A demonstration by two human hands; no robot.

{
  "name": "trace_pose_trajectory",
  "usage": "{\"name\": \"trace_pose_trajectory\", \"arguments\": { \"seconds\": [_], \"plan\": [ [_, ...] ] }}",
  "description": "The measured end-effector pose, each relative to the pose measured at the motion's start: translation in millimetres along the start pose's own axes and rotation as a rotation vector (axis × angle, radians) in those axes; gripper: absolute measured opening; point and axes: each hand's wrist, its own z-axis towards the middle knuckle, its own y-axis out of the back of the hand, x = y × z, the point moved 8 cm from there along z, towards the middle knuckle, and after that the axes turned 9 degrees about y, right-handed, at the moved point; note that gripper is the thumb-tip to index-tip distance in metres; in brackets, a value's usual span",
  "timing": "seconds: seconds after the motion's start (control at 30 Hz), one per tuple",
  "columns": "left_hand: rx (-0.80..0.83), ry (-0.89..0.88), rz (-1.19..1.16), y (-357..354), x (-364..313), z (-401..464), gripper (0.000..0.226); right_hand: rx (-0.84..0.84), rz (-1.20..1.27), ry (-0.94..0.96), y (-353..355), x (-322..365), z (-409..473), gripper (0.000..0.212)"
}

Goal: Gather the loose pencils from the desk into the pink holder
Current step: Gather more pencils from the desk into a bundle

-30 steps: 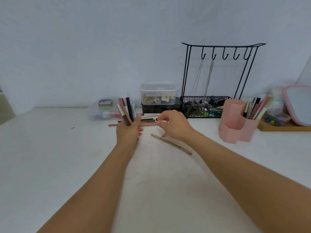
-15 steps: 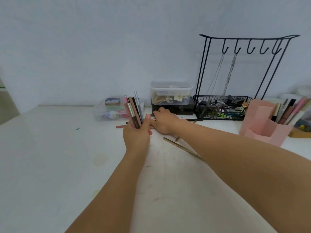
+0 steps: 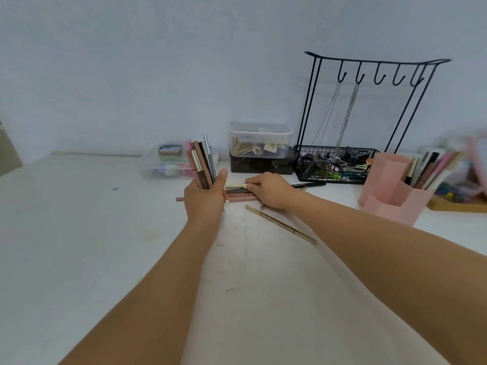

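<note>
Partway: left hand [image 3: 204, 198] grips a pencil bunch [image 3: 200, 160]; right hand [image 3: 271, 189] seemingly pinches loose pencils [image 3: 241, 194] mid-bench; one [image 3: 280, 224] lies nearer; holder [image 3: 392, 187] waits at the right edge.

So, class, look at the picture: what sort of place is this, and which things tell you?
Probably a dressing table or desk at home: a black stand hung with necklaces, a pink holder of pencils, and clear storage boxes against the wall.
</note>
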Motion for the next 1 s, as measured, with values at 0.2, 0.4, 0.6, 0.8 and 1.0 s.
{"name": "trace_pose_trajectory", "arguments": {
  "seconds": [0.2,0.4,0.6,0.8,1.0],
  "plan": [
    [0.033,-0.009,0.038,-2.8,-2.8,-3.1,0.031,-0.079,0.036,0.006,18.9,-14.7,-26.2,0.031],
    [0.06,-0.008,0.098,-5.9,-1.7,-3.9,0.033,-0.24,0.099,-0.01,25.6,-21.9,-35.6,0.022],
    [0.076,0.006,0.093,-8.2,-0.5,-3.6,0.032,-0.128,0.069,-0.054,21.8,-27.5,-32.9,0.027],
    [0.075,0.013,0.083,-8.6,1.4,-1.8,0.031,-0.184,0.074,-0.017,29.7,-25.7,-34.6,0.015],
    [0.092,0.005,0.065,-9.4,1.2,-2.7,0.031,-0.196,-0.179,0.094,37.4,-18.3,-41.7,0.016]
  ]
}}
